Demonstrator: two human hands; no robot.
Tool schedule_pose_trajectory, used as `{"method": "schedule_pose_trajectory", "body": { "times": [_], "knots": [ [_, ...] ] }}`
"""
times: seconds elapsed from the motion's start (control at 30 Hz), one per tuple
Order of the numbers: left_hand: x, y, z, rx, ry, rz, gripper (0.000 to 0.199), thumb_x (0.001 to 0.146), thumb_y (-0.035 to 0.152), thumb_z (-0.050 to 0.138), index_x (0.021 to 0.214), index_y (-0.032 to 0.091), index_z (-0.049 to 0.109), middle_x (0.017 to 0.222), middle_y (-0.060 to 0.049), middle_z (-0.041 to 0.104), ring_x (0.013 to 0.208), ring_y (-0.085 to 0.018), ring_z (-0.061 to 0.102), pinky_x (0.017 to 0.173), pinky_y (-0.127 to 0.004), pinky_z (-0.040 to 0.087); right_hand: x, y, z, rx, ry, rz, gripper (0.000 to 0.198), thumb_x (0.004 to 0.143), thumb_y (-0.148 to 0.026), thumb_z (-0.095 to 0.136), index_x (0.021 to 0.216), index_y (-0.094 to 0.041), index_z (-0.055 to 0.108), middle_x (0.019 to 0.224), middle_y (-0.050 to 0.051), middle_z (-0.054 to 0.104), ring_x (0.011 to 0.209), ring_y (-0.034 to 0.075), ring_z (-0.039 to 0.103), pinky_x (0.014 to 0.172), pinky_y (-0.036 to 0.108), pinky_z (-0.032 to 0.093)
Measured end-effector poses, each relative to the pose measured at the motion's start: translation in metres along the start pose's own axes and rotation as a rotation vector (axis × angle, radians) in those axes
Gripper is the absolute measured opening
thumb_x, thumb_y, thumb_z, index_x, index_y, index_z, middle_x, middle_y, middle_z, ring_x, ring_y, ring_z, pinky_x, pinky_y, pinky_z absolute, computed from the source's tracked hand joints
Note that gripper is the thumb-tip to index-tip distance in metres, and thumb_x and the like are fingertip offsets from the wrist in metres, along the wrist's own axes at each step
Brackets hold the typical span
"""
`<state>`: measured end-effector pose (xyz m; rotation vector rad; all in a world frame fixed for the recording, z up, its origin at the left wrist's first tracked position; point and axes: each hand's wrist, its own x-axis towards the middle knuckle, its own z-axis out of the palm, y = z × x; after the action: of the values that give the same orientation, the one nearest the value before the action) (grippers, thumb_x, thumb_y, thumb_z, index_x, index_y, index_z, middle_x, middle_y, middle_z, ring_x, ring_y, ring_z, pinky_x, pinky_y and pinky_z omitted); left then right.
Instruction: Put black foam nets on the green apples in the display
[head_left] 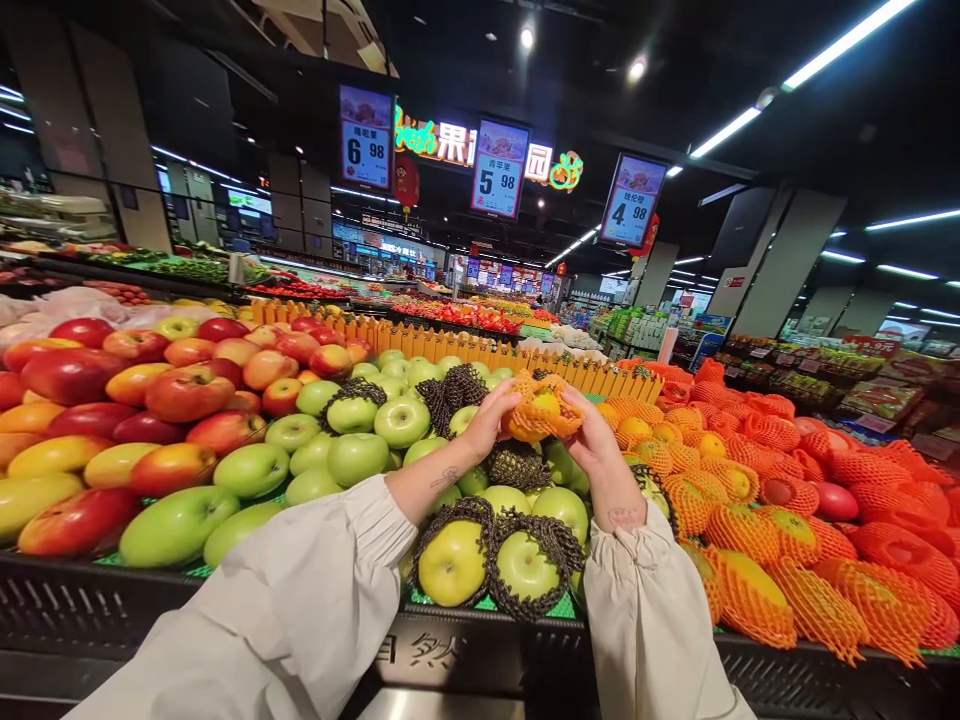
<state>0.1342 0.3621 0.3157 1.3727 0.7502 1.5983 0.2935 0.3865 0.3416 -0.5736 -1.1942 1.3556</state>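
Between my two hands, above the green apples point(401, 422), is an orange point(541, 408) in an orange foam net sleeve. My left hand point(493, 418) grips its left side, and my right hand point(594, 432) is wrapped round its right side. Below my wrists, two apples in dark foam nets sit at the front of the display: a yellow-green apple point(452, 563) and a green apple point(527, 565). More netted oranges point(697, 495) lie to the right of my right hand. The undersides of my fingers are partly hidden by the fruit.
Red and yellow apples point(191, 392) and mangoes point(176, 525) fill the left. Fruit in red foam nets point(892, 470) is heaped at the far right. A low orange picket fence point(450, 345) runs behind the fruit. Price screens point(500, 168) hang overhead. The black display edge point(67, 600) runs along the front.
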Motion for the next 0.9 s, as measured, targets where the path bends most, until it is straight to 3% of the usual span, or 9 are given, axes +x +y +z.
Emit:
{"method": "schedule_pose_trajectory", "body": {
  "times": [0.07, 0.17, 0.37, 0.47, 0.53, 0.6, 0.7, 0.8, 0.9],
  "knots": [
    [0.0, 0.002, 0.001, -0.062, 0.004, -0.03, 0.061, 0.069, 0.061, 0.066, 0.113, 0.02, 0.056, 0.062, 0.008, 0.047, 0.045, -0.007, 0.037, 0.041, -0.02, 0.025, 0.001, 0.002, 0.0, -0.045, -0.012, 0.036, 0.02, 0.073, -0.04, 0.075, 0.085, -0.024, 0.071, 0.093, 0.003, 0.078, 0.083, 0.02, 0.073, 0.072, 0.032, 0.064],
    [0.0, 0.006, 0.002, -0.098, 0.039, -0.025, 0.059, 0.067, 0.061, 0.069, 0.106, 0.02, 0.052, 0.063, 0.007, 0.044, 0.046, -0.007, 0.036, 0.04, -0.021, 0.02, 0.0, 0.006, 0.001, -0.103, -0.113, 0.05, 0.043, 0.078, -0.063, 0.07, 0.09, -0.022, 0.072, 0.092, 0.006, 0.078, 0.088, 0.022, 0.074, 0.075, 0.034, 0.063],
    [0.0, 0.003, -0.001, 0.026, 0.008, 0.052, 0.061, 0.074, 0.058, 0.063, 0.12, 0.021, 0.05, 0.079, 0.002, 0.056, 0.057, -0.011, 0.045, 0.046, -0.023, 0.031, -0.006, 0.012, 0.004, -0.215, -0.256, -0.01, 0.058, 0.069, -0.055, 0.084, 0.116, -0.025, 0.068, 0.11, 0.002, 0.077, 0.1, 0.021, 0.072, 0.091, 0.033, 0.058],
    [0.001, 0.001, -0.005, 0.197, -0.031, 0.191, 0.061, 0.084, 0.059, 0.053, 0.129, 0.018, 0.05, 0.11, -0.007, 0.067, 0.089, -0.02, 0.063, 0.075, -0.032, 0.052, -0.007, 0.013, 0.004, -0.232, -0.307, 0.068, 0.059, 0.07, -0.062, 0.081, 0.114, -0.024, 0.069, 0.101, 0.004, 0.078, 0.092, 0.025, 0.072, 0.087, 0.039, 0.058],
    [0.0, 0.003, -0.007, 0.401, -0.036, 0.291, 0.058, 0.091, 0.055, 0.047, 0.133, 0.016, 0.051, 0.131, -0.012, 0.064, 0.117, -0.027, 0.06, 0.104, -0.04, 0.046, -0.005, 0.013, 0.004, -0.21, -0.272, 0.052, 0.056, 0.07, -0.061, 0.081, 0.109, -0.023, 0.072, 0.1, 0.004, 0.078, 0.095, 0.026, 0.072, 0.091, 0.04, 0.057],
    [-0.002, 0.006, -0.007, 0.622, -0.007, 0.332, 0.055, 0.097, 0.051, 0.04, 0.135, 0.014, 0.054, 0.137, -0.015, 0.063, 0.127, -0.029, 0.057, 0.113, -0.045, 0.039, -0.003, 0.013, 0.003, -0.186, -0.218, 0.012, 0.053, 0.067, -0.056, 0.083, 0.107, -0.022, 0.073, 0.106, 0.004, 0.078, 0.104, 0.027, 0.07, 0.099, 0.04, 0.054],
    [-0.005, 0.014, -0.006, 0.795, 0.079, 0.432, 0.046, 0.099, 0.045, 0.039, 0.122, 0.015, 0.065, 0.13, -0.014, 0.068, 0.122, -0.029, 0.059, 0.11, -0.046, 0.041, -0.002, 0.013, 0.003, -0.231, -0.145, -0.048, 0.054, 0.061, -0.05, 0.085, 0.105, -0.023, 0.071, 0.111, 0.004, 0.076, 0.107, 0.027, 0.068, 0.103, 0.041, 0.051],
    [-0.004, 0.019, -0.006, 0.724, 0.164, 0.583, 0.03, 0.097, 0.039, 0.049, 0.097, 0.018, 0.07, 0.11, -0.01, 0.072, 0.108, -0.025, 0.061, 0.101, -0.039, 0.044, -0.003, 0.009, 0.004, -0.346, -0.076, -0.112, 0.059, 0.053, -0.044, 0.087, 0.103, -0.021, 0.067, 0.106, 0.004, 0.074, 0.102, 0.026, 0.066, 0.099, 0.041, 0.051],
    [0.003, 0.016, -0.009, 0.448, 0.281, 0.447, 0.022, 0.096, 0.032, 0.053, 0.082, 0.018, 0.064, 0.083, -0.003, 0.066, 0.083, -0.017, 0.058, 0.079, -0.028, 0.045, -0.007, 0.005, 0.007, -0.39, -0.062, -0.097, 0.064, 0.048, -0.041, 0.088, 0.103, -0.02, 0.063, 0.102, 0.004, 0.071, 0.096, 0.024, 0.065, 0.095, 0.04, 0.052]
  ]
}}
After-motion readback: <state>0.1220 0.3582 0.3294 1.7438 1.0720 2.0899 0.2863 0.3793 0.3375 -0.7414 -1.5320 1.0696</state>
